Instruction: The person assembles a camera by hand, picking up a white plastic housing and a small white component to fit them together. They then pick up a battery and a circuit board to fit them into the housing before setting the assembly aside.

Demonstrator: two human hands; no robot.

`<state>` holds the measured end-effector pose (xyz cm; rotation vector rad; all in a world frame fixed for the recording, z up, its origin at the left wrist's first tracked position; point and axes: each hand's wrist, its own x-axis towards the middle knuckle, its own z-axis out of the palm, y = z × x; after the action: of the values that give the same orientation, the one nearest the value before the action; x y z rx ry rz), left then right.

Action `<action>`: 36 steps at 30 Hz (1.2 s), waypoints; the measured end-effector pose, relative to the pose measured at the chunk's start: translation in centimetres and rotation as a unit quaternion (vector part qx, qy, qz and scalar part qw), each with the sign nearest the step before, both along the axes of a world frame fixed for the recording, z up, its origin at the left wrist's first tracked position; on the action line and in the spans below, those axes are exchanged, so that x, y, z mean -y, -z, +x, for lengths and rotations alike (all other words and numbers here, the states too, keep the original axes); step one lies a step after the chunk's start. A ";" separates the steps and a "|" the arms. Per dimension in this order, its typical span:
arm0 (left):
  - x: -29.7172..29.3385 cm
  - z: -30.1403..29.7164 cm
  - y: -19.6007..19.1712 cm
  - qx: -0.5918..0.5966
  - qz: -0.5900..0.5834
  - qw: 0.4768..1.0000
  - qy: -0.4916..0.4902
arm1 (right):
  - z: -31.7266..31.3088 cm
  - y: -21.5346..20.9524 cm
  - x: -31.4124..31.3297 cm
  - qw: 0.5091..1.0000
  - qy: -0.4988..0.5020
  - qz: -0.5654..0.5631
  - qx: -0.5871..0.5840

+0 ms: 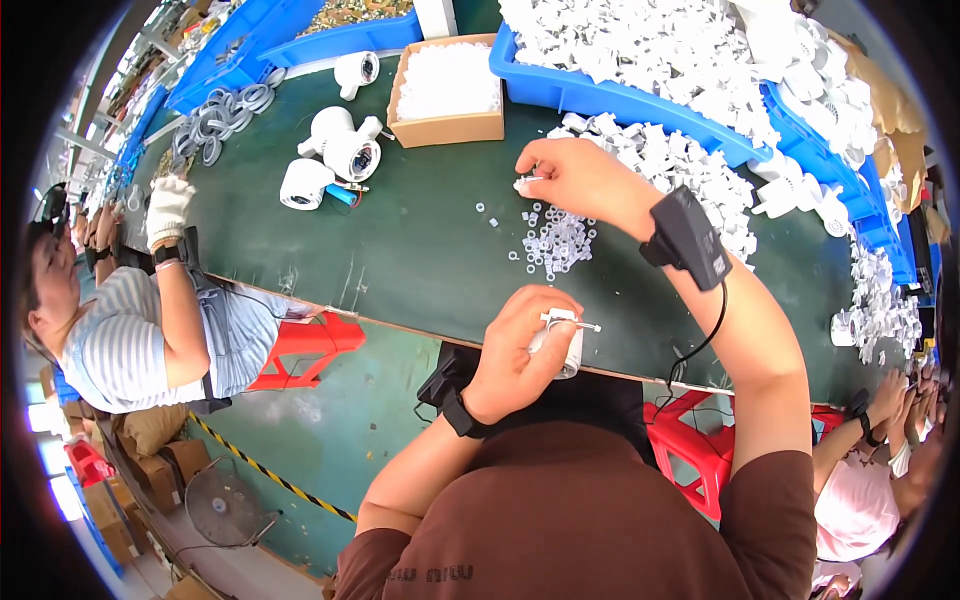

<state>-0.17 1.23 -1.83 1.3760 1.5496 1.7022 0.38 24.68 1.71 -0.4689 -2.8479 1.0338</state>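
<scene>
My left hand (512, 350) grips a white plastic cylinder part (568, 345) with a thin metal pin across its top, held just over the near edge of the green table (400, 240). My right hand (575, 175) reaches out over the table and pinches a small white piece (522, 184) between its fingertips. A scatter of small white rings (555, 240) lies on the table just below that hand. A black device (688, 240) is strapped to my right wrist, with a cable running down from it.
Blue bins (640, 95) heaped with white plastic parts line the far and right side. A cardboard box (445, 90) of white pieces and several white camera housings (335, 155) sit at the back left. One person (150, 320) sits to my left, another at the right edge. Red stools (305, 350) stand below.
</scene>
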 end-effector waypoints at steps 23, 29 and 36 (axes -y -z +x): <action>0.3 -0.1 0.1 -0.001 -0.012 1.000 0.008 | 9.6 -2.1 -2.4 0.968 0.133 0.185 -0.103; 0.1 0.3 -0.4 0.012 -0.014 1.000 -0.003 | 2.3 3.1 -4.3 0.912 0.002 0.344 -0.225; 0.6 0.2 0.1 0.014 -0.016 1.000 -0.003 | 6.0 2.7 -4.5 0.951 0.040 0.298 -0.077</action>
<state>0.01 0.60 -1.90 1.3273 1.5587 1.6861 6.41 29.18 -0.99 -0.4132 -2.7723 0.1535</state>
